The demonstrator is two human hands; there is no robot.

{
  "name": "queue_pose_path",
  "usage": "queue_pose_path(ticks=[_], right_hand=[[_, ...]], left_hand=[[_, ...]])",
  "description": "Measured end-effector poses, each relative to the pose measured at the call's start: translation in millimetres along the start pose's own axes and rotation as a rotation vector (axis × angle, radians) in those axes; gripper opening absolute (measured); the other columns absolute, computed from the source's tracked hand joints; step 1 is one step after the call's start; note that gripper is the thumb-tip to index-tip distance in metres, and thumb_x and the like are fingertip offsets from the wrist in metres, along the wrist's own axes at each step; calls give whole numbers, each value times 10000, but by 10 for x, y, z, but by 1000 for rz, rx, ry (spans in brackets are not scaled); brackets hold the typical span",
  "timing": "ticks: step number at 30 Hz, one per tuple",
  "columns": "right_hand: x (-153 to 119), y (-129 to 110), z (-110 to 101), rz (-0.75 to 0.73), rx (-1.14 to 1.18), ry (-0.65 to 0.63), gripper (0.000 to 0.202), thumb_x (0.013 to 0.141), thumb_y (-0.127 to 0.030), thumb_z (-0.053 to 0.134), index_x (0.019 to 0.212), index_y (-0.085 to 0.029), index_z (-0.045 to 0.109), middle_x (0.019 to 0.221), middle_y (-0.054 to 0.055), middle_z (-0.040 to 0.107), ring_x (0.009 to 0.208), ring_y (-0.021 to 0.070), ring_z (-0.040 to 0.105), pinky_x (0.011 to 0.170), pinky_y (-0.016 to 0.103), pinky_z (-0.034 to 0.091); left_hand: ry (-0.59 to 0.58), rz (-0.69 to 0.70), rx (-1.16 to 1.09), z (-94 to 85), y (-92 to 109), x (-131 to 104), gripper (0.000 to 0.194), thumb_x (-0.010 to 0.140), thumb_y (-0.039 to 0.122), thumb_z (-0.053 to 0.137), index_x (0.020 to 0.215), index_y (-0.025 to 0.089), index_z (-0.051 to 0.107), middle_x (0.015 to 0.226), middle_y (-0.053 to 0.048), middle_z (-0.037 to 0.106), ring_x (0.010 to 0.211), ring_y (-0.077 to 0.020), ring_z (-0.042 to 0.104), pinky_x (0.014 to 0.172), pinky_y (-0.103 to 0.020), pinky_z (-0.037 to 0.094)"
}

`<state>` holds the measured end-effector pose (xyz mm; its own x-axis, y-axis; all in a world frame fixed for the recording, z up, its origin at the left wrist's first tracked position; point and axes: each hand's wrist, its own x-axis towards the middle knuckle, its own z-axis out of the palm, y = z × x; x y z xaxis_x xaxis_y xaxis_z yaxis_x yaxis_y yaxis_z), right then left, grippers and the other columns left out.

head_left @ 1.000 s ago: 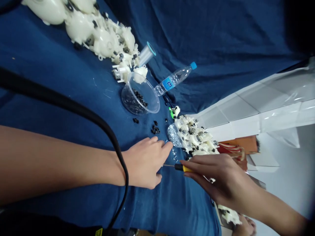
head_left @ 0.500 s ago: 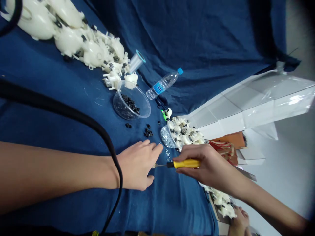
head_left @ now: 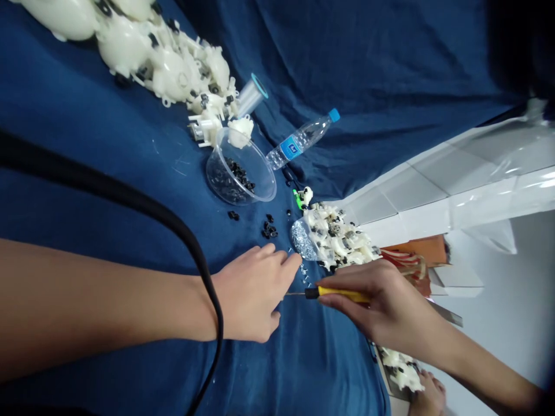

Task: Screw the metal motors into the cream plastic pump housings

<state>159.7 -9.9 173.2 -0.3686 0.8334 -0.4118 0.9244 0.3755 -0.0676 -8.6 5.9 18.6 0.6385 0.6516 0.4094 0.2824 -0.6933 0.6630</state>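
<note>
My right hand (head_left: 377, 294) is closed round the yellow handle of a screwdriver (head_left: 342, 294), whose thin shaft points left toward my other hand. Back of the hand up, my left hand (head_left: 255, 292) curls over a small part at the shaft's tip; the hand hides nearly all of that part. Loose silver screws (head_left: 305, 274) lie on the blue cloth just beyond the screwdriver. Past them a tipped clear tub of screws (head_left: 303, 240) rests against a pile of white plastic housings (head_left: 342, 234).
A clear bowl of black parts (head_left: 240, 173) stands farther back, with loose black pieces (head_left: 269, 230) near it. Behind are a water bottle (head_left: 299, 141), a wire spool (head_left: 252, 95) and a heap of white housings (head_left: 169, 69). A black cable (head_left: 165, 211) crosses the view over my left wrist.
The whole scene has shifted slightly right in view. My right hand has rolled on the screwdriver, so less of the yellow handle shows. My left hand keeps its hold.
</note>
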Motion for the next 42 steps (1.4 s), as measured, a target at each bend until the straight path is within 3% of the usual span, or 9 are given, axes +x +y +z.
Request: queue_pose_path(ticks=[6,9,13,17,20,31,36,39,42], right_hand=[[144,23,-63,536,345,-208,361,807,-525,735,782,-165,743,570,5,565,523,132,465,484,261,362],[101,39,-109,439,326,-171,323,762,-393,805,997,-202,691,792,21,660,637,150,583,557,252,454],[-37,39,-135,111,121,-106,78,885,-266,704,921,-197,712,847,47,670,717,164,617,619,273,451],[-156,23,-100,-290,-166,-77,241,1040,-189,492,1168,-209,695,853,62,629,697,173,541,612,337,348],[-170,20,-69,-364,-224,-63,257,1044,-151,456,1154,-173,687,804,61,602,653,174,487,584,355,288],[196,-59,-163,515,225,-308,451,846,-597,677,673,-180,693,542,0,570,458,113,416,427,257,291],[52,-45,-168,281,98,-169,327,729,-266,820,1026,-251,686,856,-1,700,681,158,626,560,234,461],[-32,-18,-165,58,-31,-111,56,862,-182,699,907,-215,704,806,26,724,691,168,663,606,261,478],[-76,-13,-169,-245,-193,-71,185,1007,-209,556,1052,-212,735,865,79,741,779,205,691,686,314,484]], left_hand=[[-31,1,-6,-31,12,0,392,746,240,711,1080,157,523,1026,-83,614,982,-295,567,844,-441,493],[-44,3,-13,-50,19,-12,373,756,240,703,1074,156,527,1014,-81,614,980,-295,569,862,-445,492],[-56,-11,-28,-74,28,-8,366,767,225,689,1088,149,530,1006,-84,622,976,-289,582,882,-441,504],[-53,-20,-34,-78,34,4,373,771,225,683,1103,146,532,1050,-95,622,1020,-303,581,908,-459,507],[-49,-16,-35,-63,33,-7,345,770,217,678,1074,152,529,1031,-89,617,1000,-300,578,899,-463,506],[-43,11,-22,-38,5,-11,341,766,192,666,1075,155,526,1024,-83,604,995,-304,561,870,-468,496],[-39,6,-35,-57,11,-24,323,768,212,665,1053,163,524,992,-71,605,967,-292,571,853,-453,514],[-33,-3,-38,-63,7,-29,315,772,213,660,1050,164,519,1006,-78,608,977,-292,577,865,-448,520],[-32,7,-31,-59,6,-33,321,772,217,663,1055,159,522,1021,-87,613,979,-297,582,871,-457,520]])
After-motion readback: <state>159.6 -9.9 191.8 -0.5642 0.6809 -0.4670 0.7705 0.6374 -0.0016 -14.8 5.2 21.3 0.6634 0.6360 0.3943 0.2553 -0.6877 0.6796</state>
